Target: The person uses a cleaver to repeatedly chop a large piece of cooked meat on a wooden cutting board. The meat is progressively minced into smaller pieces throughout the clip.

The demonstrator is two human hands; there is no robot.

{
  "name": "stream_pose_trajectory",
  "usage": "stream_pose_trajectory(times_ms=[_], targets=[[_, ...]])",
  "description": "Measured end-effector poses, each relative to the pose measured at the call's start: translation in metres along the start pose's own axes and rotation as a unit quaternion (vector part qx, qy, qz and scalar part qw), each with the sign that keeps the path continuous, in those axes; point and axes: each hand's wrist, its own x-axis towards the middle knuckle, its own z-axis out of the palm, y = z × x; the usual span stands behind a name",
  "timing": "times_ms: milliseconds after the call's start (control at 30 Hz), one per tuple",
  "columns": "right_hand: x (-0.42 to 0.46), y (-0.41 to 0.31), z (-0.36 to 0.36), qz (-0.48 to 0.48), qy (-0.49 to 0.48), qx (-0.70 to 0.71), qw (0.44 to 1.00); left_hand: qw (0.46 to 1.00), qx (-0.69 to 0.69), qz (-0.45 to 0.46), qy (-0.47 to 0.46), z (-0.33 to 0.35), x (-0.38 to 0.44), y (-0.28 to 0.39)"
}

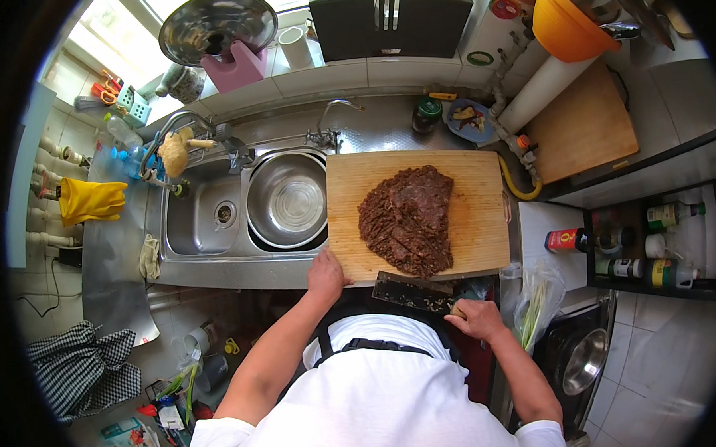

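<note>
A wooden cutting board (477, 229) lies on the counter in front of me and bears a wide, flattened mound of dark minced meat (409, 220). My left hand (327, 275) rests at the board's near left corner, fingers on its edge. In my right hand (478, 318) is the handle of a cleaver (412, 292). Its broad dark blade, with bits of meat stuck to it, points left along the board's near edge, between the board and my body.
Left of the board, a steel basin (293, 197) sits in one bowl of the double sink (202, 217). Behind the board stand a dark jar (427, 114) and a blue plate (471, 138) with food pieces. A bottle (567, 239) and bagged green onions (534, 309) are at the right.
</note>
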Motion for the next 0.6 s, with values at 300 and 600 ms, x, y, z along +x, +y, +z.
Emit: stream_pose_trajectory(times_ms=[300,600], targets=[[0.008,0.024,0.026,-0.029,0.028,-0.033,0.999,0.998,-0.049,-0.020,-0.017,-0.005,0.000,0.000],[0.029,0.045,0.026,-0.038,0.053,-0.053,0.996,0.996,-0.058,-0.055,-0.026,-0.010,-0.001,0.004]])
